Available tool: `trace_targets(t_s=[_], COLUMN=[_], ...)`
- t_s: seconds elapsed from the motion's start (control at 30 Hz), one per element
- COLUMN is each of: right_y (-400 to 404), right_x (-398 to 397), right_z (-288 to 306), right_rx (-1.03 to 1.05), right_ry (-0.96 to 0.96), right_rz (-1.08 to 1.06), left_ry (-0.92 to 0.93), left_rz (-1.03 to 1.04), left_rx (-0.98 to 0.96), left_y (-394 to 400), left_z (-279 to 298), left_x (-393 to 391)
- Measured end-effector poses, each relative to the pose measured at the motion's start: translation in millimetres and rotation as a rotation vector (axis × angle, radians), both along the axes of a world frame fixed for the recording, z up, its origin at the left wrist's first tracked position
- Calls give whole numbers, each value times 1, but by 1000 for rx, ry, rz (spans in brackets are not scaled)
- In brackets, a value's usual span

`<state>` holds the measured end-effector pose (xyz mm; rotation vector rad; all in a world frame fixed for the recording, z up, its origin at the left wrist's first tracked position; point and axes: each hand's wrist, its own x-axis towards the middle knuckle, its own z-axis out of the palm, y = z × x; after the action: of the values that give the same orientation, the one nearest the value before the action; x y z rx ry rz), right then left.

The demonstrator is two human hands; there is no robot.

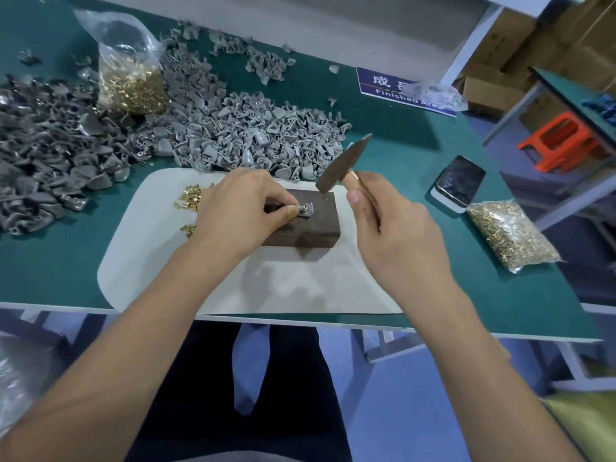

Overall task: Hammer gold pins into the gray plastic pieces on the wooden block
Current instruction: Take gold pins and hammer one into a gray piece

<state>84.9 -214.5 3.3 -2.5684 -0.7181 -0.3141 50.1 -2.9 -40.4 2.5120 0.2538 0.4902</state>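
A dark wooden block (310, 228) lies on a pale mat (300, 288) in front of me. On its top rests a gray plastic piece (307, 211) with a gold pin (302, 206) standing in it. My left hand (240, 208) pinches the piece and pin between thumb and forefinger. My right hand (390, 228) grips the handle of a small hammer (343, 168), whose head hangs above the block's far right corner, clear of the pin. Loose gold pins (190, 198) lie on the mat, left of my left hand.
A big heap of gray plastic pieces (233, 128) covers the green table behind the mat. A clear bag of gold pins (133, 81) stands at the back left, another bag (510, 238) lies right. A phone (458, 183) and a blue sign (400, 91) are at right.
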Motion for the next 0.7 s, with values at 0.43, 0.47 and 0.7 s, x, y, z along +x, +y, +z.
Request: trace_targets(t_s=[0.43,0.47,0.7], right_y=[22,22,24], right_x=[-15,-15,-17], right_z=[-4,-4,-4], right_rx=[-268,-271,-228], right_ry=[-54,-52,-31], right_rz=[3,1,-24], left_ry=[37,36,-8], left_rz=[6,8,15], left_rx=[61,63,58], left_y=[-5,-4,-6], left_z=[7,7,4], left_x=[-3,-3,-3])
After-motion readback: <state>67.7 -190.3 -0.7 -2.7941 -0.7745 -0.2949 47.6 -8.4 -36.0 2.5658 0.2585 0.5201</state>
